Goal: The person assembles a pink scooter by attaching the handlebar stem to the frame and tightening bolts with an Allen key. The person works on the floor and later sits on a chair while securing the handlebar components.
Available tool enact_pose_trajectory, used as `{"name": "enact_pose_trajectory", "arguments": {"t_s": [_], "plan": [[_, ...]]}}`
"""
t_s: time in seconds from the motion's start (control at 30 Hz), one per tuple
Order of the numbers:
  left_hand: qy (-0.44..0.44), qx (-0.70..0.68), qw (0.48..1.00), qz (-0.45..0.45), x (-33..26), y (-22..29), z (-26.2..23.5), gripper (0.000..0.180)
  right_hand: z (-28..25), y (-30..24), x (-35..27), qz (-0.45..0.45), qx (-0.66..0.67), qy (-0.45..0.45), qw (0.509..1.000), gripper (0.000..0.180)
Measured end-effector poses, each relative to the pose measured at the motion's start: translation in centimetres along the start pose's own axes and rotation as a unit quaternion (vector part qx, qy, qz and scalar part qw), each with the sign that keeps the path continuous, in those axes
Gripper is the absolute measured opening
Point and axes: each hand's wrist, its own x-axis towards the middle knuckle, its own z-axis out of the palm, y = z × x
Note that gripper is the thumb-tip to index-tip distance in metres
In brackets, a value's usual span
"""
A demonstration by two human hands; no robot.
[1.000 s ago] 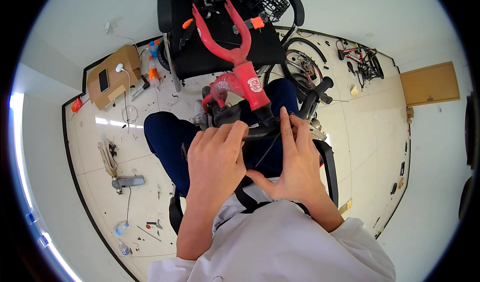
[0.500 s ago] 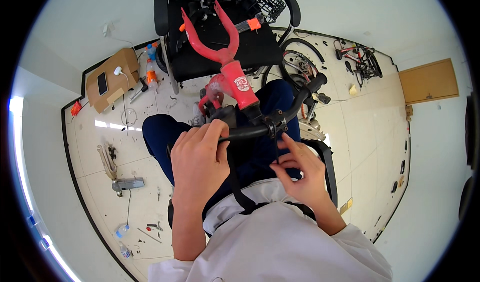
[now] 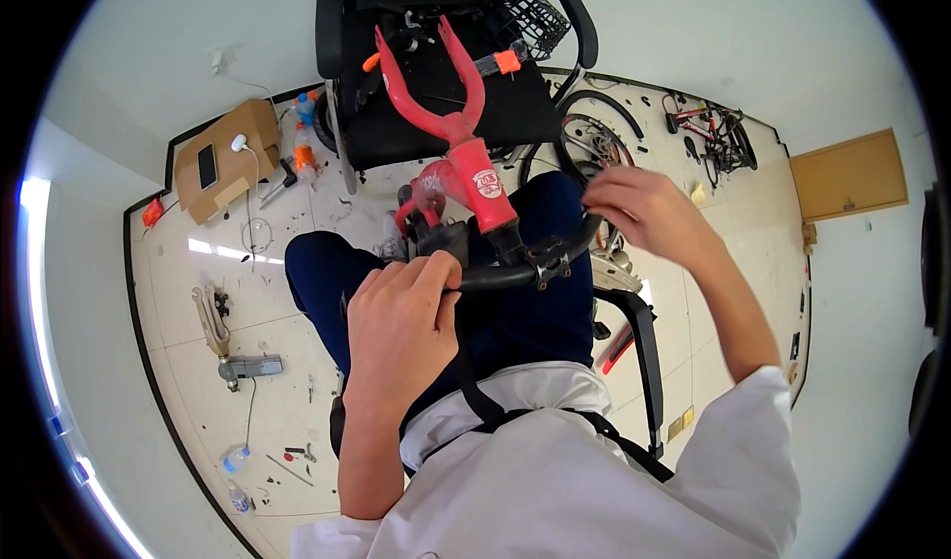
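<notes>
A red bicycle fork and head tube (image 3: 479, 180) lean over my lap, the fork's two legs pointing away over the chair. A black handlebar (image 3: 500, 277) crosses at the near end, joined by a dark stem clamp (image 3: 548, 264) with bolts. My left hand (image 3: 404, 326) is closed around the handlebar's left side. At its right side, my right hand (image 3: 639, 212) has its fingers curled over the bar, covering the grip. Whether a small tool is also in that hand is hidden.
Ahead stands a black chair (image 3: 456, 113) holding parts and an orange-and-grey tool. On the floor are a wheel (image 3: 594, 143), a small red bike frame (image 3: 708, 123), a cardboard box (image 3: 230, 163) with a phone, bottles, a cordless tool (image 3: 250, 366) and scattered small parts.
My right hand has moved up and right, from a thin dark tool beside the stem clamp to the handlebar's right side. That tool no longer shows at the clamp. My left hand keeps its hold.
</notes>
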Motion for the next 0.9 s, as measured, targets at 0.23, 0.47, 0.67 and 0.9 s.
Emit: {"name": "enact_pose_trajectory", "arguments": {"t_s": [0.23,0.47,0.67,0.9], "plan": [[0.033,0.001,0.999,0.021,0.1,-0.1,0.0,0.022,0.8,-1.9,9.2,-0.226,-0.083,0.04,0.97,0.02],[0.035,-0.008,0.999,0.022,0.0,-0.9,0.0,0.021,2.6,-7.0,8.8,-0.177,0.024,0.015,0.984,0.03],[0.024,-0.001,1.0,0.017,0.3,-0.7,0.1,0.02,3.3,-9.1,5.7,-0.136,0.207,0.018,0.969,0.023],[0.004,-0.017,1.0,-0.01,0.2,-1.1,0.0,0.023,2.7,-9.8,0.5,-0.236,0.066,-0.033,0.969,0.018]]}}
